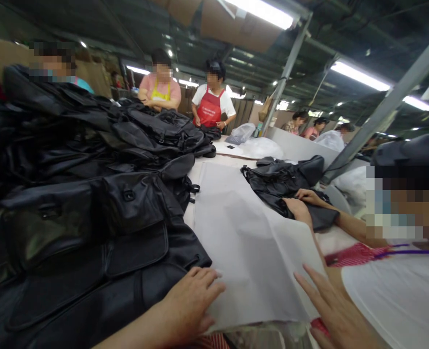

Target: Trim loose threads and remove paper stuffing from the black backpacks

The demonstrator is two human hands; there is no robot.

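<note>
My left hand (190,303) is at the lower middle, fingers extended, beside the lower corner of a black leather-look backpack (137,252) and over the left edge of white paper sheets (239,242). My right hand (326,308) is spread at the right edge of the sheets, its fingers apart. Neither hand holds anything that I can see. Whether the fingertips touch the paper is unclear. The backpack lies flat, with flap pockets and buckles facing up.
A large heap of black bags (90,121) fills the left side. At right, a co-worker's hands (299,208) rest on another black backpack (287,179). Clear plastic bags (260,147) lie at the far end. A person in a red apron (210,106) stands behind the table.
</note>
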